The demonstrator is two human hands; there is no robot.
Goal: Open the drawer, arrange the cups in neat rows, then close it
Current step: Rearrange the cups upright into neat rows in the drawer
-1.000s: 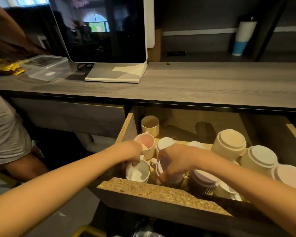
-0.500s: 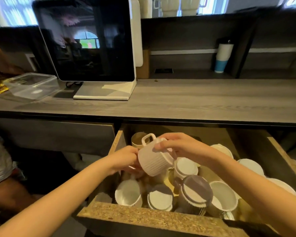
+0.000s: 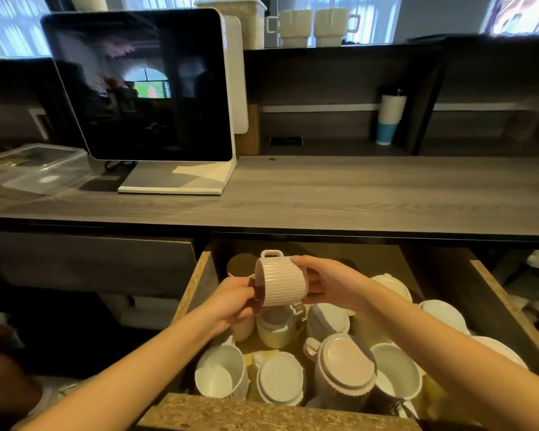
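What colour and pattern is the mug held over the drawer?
The mug is pale pink with vertical ribbing, clearest in the head view.

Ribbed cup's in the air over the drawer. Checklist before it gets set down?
1. The drawer is open: ok.
2. Grip on the ribbed cup, left hand at the rim, right hand at the base: ok.
3. Cup upright: not ok, it lies sideways, handle up.
4. Free spot underneath: cannot tell, hands and cup hide it.
5. The other cups in neat rows: not ok, some upright, some inverted, one tilted.
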